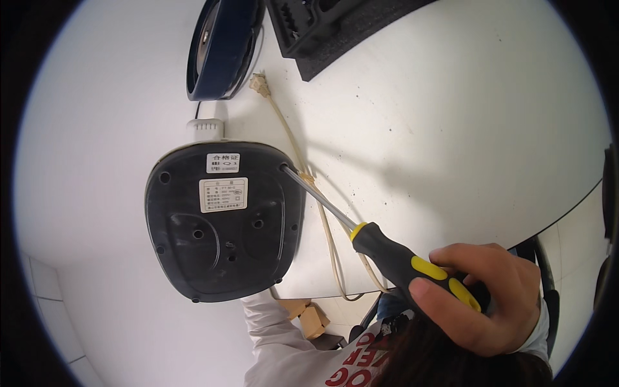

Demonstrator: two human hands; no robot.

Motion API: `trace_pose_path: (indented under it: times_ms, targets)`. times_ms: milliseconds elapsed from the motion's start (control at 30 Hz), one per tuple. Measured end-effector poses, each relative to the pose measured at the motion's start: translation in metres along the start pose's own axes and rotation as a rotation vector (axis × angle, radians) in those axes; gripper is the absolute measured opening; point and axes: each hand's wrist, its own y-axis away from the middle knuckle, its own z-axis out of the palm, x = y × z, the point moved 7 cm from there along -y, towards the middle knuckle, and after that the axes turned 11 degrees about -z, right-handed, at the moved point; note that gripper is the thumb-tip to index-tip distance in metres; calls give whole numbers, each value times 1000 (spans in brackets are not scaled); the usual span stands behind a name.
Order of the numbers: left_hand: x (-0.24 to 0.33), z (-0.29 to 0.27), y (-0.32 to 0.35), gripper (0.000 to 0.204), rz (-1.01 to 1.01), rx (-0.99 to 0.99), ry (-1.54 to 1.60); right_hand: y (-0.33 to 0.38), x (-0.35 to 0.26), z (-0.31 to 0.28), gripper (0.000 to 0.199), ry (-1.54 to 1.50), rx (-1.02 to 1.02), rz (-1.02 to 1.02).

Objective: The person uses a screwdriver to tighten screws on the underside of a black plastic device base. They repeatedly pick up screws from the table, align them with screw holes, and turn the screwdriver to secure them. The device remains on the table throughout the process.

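My right hand [483, 293] is closed around the black and yellow handle of a screwdriver [393, 258]. Its metal shaft runs up and left, and the tip sits at a screw hole near the upper right corner of an appliance base [255, 187]. The base is black and rounded, with its underside toward me, several holes and two white labels. A light-coloured neck [206, 129] sticks out at its top. My left sleeve [267, 316] passes behind the base's lower edge, which hides my left hand.
A pale power cord with a plug [260, 84] lies on the white table [412, 116], right of the base. Beyond stands a dark blue round object [222, 51]. A black moulded tray [322, 32] lies at the far edge. Cardboard boxes [313, 322] are below the table's near edge.
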Motion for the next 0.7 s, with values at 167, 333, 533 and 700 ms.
trace_pose_path:
  times_ms: [167, 333, 533, 700]
  targets:
    - [26, -16, -36, 17, 4, 1, 220, 0, 2, 7, 35, -21, 72, -91]
    - [60, -18, -61, 15, -18, -10, 411, 1, 0, 6, 37, -71, 59, -61]
    - [77, 47, -93, 13, -72, -368, 594, 0, -6, 4, 39, 33, 55, -62]
    - [89, 85, -90, 15, -62, -792, 569, -3, -12, 7, 40, 117, 55, -93]
